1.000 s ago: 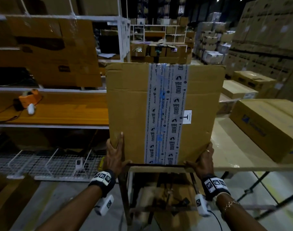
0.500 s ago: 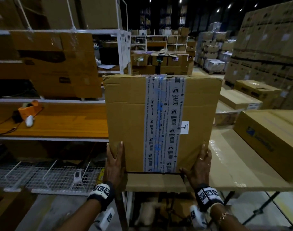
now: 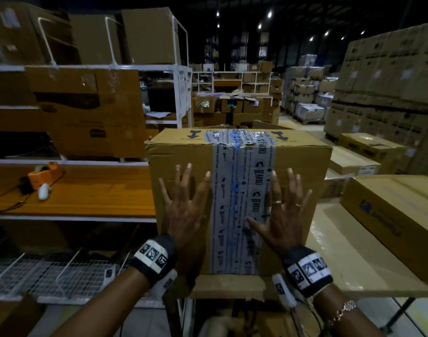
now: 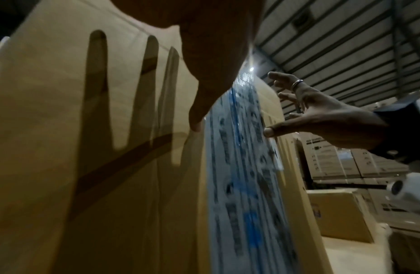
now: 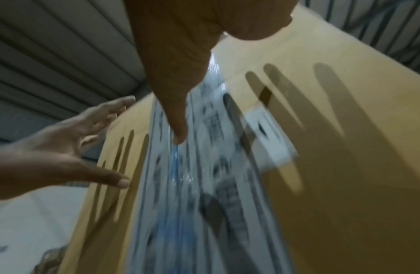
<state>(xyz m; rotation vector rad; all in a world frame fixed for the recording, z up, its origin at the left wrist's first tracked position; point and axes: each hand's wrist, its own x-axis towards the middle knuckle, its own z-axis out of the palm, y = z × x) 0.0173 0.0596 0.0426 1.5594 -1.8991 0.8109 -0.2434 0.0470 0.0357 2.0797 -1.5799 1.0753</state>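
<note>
A tall brown cardboard box (image 3: pixel 303 171) stands upright on the near edge of a pale table (image 3: pixel 354 271). A strip of printed white and blue tape (image 3: pixel 237 190) runs down the box's near face and over its top. My left hand (image 3: pixel 183 205) and right hand (image 3: pixel 283 215) are raised flat in front of that face, either side of the tape, with straight fingers spread wide and holding nothing. In the wrist views the left hand (image 4: pixel 211 64) and the right hand (image 5: pixel 176 64) throw finger shadows on the cardboard (image 4: pixel 51 129). Only the thumb tips seem to reach it.
A long flat carton (image 3: pixel 398 215) lies on the table to the right. On the left is a white rack with an orange shelf (image 3: pixel 86 195), an orange tape dispenser (image 3: pixel 43 175) and a wire tray (image 3: pixel 49 276) below. Stacked cartons (image 3: pixel 390 81) fill the back right.
Both hands have let go of the box's lower corners and risen to spread over its near face. The box, tilted towards me before, now stands upright with its top showing.
</note>
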